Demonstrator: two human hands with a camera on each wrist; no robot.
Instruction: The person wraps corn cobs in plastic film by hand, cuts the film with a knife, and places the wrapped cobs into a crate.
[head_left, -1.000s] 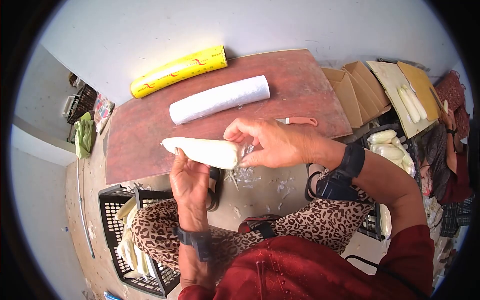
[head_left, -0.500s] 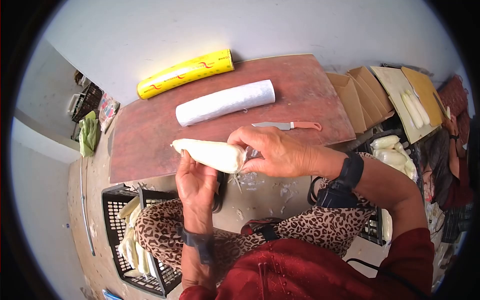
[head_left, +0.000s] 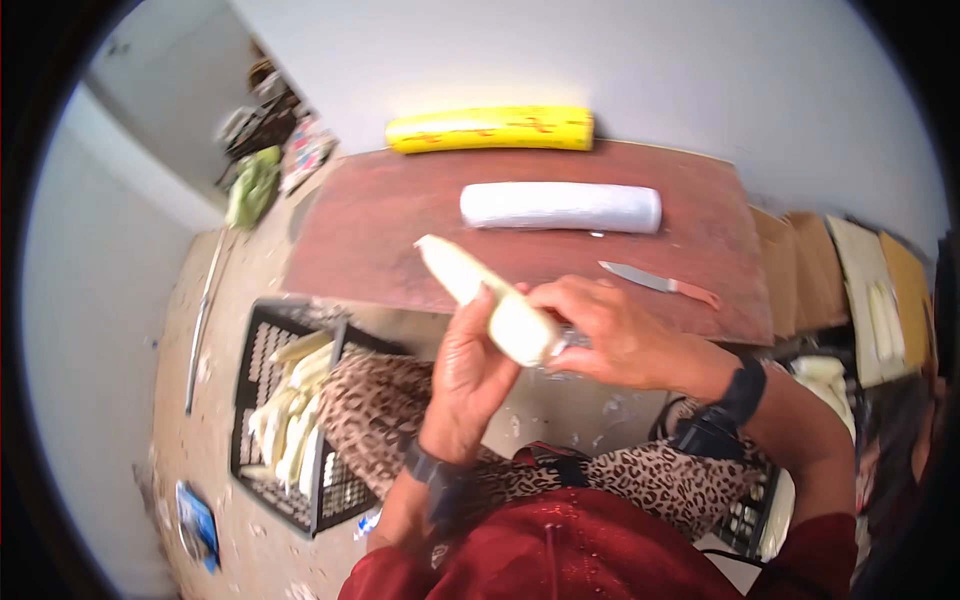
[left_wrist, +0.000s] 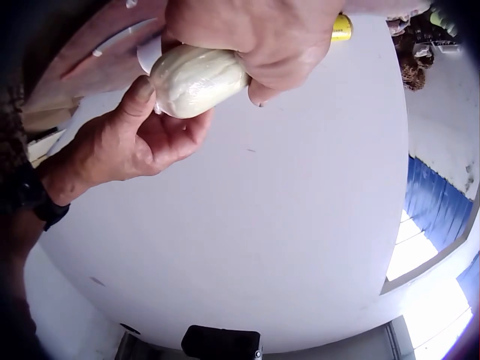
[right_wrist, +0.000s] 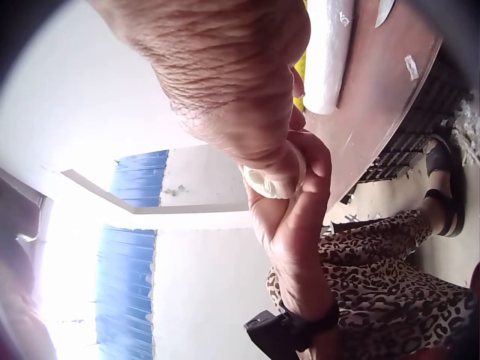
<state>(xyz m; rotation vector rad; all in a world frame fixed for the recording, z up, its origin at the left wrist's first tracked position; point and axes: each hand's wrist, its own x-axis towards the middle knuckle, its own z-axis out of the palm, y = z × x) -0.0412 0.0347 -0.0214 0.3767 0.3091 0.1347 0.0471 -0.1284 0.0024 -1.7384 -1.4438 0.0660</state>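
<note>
A pale, long vegetable (head_left: 486,296) wrapped in clear film is held above the table's front edge, its narrow tip pointing up and left. My left hand (head_left: 468,375) grips its middle from below, thumb on top. At its thick end my right hand (head_left: 625,340) pinches the gathered film between thumb and fingers. The left wrist view shows the film shiny on the blunt end of the vegetable (left_wrist: 196,81), the right thumb against it. In the right wrist view, my right hand (right_wrist: 232,90) covers most of the vegetable (right_wrist: 262,182).
On the red-brown table (head_left: 380,220) lie a white film roll (head_left: 560,207), a yellow roll (head_left: 490,130) and a knife (head_left: 660,281). A black crate (head_left: 243,420) with several pale vegetables stands at lower left. Cardboard (head_left: 815,270) and more vegetables (head_left: 820,372) are at right.
The head view has swung, so the table sits further right. The vegetable has tilted, its tip now pointing more upward. Both hands still hold it, the right at its thick end.
</note>
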